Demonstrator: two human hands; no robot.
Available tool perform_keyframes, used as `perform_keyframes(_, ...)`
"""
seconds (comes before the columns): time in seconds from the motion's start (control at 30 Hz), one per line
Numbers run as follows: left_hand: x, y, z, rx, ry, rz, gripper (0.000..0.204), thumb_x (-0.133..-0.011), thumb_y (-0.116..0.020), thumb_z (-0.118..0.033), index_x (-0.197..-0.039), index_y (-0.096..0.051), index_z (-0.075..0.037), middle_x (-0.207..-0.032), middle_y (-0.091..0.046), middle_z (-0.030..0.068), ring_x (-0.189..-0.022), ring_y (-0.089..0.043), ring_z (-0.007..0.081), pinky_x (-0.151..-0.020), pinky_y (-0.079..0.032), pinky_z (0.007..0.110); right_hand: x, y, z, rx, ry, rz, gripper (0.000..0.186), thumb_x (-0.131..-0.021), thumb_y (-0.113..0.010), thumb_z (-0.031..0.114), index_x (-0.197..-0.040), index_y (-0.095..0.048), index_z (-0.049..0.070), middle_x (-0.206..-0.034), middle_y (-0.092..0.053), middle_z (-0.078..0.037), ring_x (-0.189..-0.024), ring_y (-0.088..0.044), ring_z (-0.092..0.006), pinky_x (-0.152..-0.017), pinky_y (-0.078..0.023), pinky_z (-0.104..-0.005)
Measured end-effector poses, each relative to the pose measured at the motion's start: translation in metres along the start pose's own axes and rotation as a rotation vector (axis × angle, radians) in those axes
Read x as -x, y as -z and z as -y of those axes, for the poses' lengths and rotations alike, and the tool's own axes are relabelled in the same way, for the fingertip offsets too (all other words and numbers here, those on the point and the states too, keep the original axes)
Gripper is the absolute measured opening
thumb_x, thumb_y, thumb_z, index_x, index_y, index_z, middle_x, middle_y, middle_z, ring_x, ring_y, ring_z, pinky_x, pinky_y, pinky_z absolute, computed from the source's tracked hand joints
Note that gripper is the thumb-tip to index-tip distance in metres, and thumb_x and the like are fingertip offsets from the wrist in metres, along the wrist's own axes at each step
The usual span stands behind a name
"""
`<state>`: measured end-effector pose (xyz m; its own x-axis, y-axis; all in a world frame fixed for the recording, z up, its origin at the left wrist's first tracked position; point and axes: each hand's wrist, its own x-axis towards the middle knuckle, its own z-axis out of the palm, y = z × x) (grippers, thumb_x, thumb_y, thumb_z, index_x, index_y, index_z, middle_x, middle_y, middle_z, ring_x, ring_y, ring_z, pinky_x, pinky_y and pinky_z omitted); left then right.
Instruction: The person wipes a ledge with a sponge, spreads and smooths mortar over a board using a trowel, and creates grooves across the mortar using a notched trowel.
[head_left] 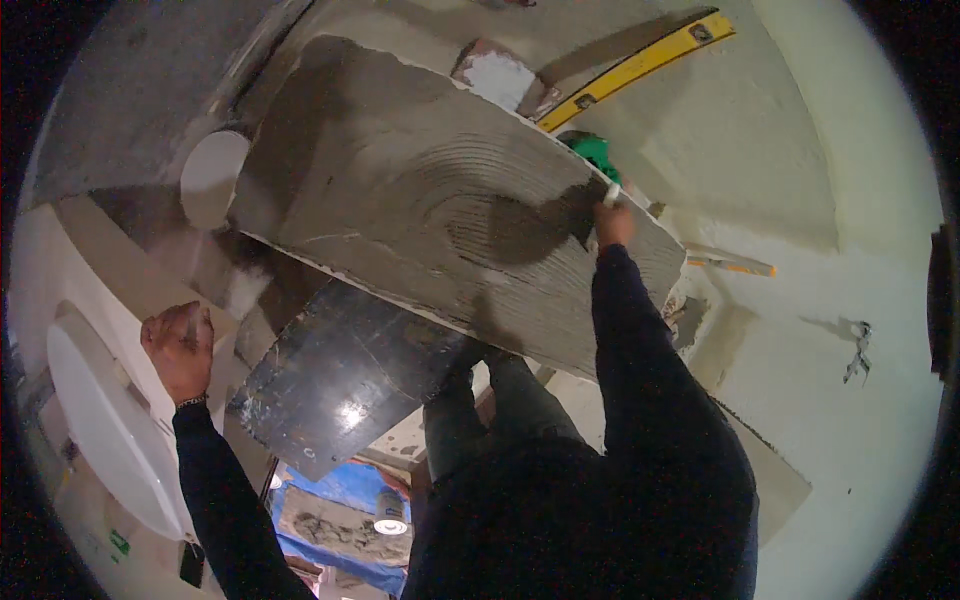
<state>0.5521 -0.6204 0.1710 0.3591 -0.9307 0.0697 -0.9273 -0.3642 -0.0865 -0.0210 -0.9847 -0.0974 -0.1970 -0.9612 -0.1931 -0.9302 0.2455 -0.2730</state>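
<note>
I find the right hand (614, 228) clenched around what appears to be a pale-handled trowel (612, 193), located over the right part of a mortar-coated panel (370, 180). I judge the tool light and stiff, and its handle the sound hold, since the ridged grey coat looks soft and slick. The left hand (180, 352), well apart near a white oval fixture (115, 425), shows curled fingers; I cannot tell whether they pinch anything.
</note>
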Motion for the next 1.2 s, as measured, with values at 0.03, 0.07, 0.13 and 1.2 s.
perform_keyframes(0.03,0.002,0.001,0.002,0.005,0.014,0.011,0.016,-0.078,-0.064,-0.021,-0.09,-0.066,-0.01,-0.093,-0.065,0.0048,-0.091,-0.057,0.0223,-0.092,-0.035,0.039,0.005,-0.014,0.026,-0.054,-0.035,-0.015,0.046,-0.071,-0.066,0.035,-0.102,-0.057,0.002,-0.092,-0.064,-0.022,-0.088,-0.061,-0.0396,-0.075,-0.048,-0.0453)
perform_keyframes(0.07,0.003,0.003,0.003,0.018,0.027,0.016,0.017,-0.077,-0.065,-0.021,-0.091,-0.066,-0.011,-0.093,-0.065,0.0047,-0.092,-0.057,0.0223,-0.093,-0.035,0.039,0.01,-0.026,0.055,-0.106,-0.071,-0.039,0.046,-0.071,-0.066,0.034,-0.104,-0.056,0.003,-0.094,-0.064,-0.021,-0.089,-0.061,-0.0393,-0.076,-0.048,-0.0459)
perform_keyframes(0.13,0.003,-0.003,0.001,0.056,0.04,0.015,0.017,-0.077,-0.066,-0.021,-0.091,-0.066,-0.011,-0.094,-0.065,0.0048,-0.092,-0.057,0.0223,-0.093,-0.034,0.039,0.016,-0.045,0.12,-0.025,-0.108,-0.074,0.046,-0.073,-0.065,0.034,-0.107,-0.053,0.005,-0.096,-0.064,-0.021,-0.089,-0.061,-0.0388,-0.076,-0.048,-0.0467)
perform_keyframes(1.2,0.015,-0.006,0.016,0.058,0.061,0.027,0.021,-0.081,-0.063,-0.026,-0.095,-0.067,-0.011,-0.096,-0.066,0.006,-0.095,-0.057,0.0254,-0.098,-0.033,0.042,0.099,-0.121,0.388,0.108,1.18,0.225,0.036,-0.079,-0.059,0.03,-0.107,-0.059,0.007,-0.084,-0.066,-0.015,-0.077,-0.065,-0.0321,-0.065,-0.051,-0.0474)
